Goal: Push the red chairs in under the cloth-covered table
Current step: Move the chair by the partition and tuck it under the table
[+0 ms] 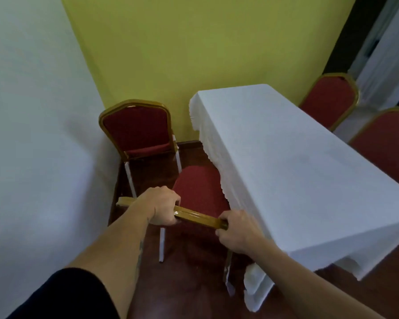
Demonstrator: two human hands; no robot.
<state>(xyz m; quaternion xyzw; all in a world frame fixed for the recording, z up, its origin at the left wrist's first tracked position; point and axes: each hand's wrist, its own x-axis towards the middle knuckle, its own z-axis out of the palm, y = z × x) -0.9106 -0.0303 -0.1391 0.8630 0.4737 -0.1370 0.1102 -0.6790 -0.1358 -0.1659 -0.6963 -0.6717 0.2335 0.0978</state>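
Observation:
Directly below me stands a red chair [197,192] with a gold frame, its seat partly tucked beneath the hanging edge of the white tablecloth. My left hand [162,207] and my right hand [236,232] both grip the gold top rail of its backrest [197,216]. The cloth-covered table [293,171] stretches away to the right. A second red chair [137,132] stands farther off in the corner, pulled out and facing the table's left side. Two more red chairs [329,100] [387,146] sit along the table's far right side.
A white wall [32,134] runs close along the left and a yellow wall [194,42] closes the far end. The floor [194,284] is dark red-brown wood. A doorway [392,54] opens at the top right.

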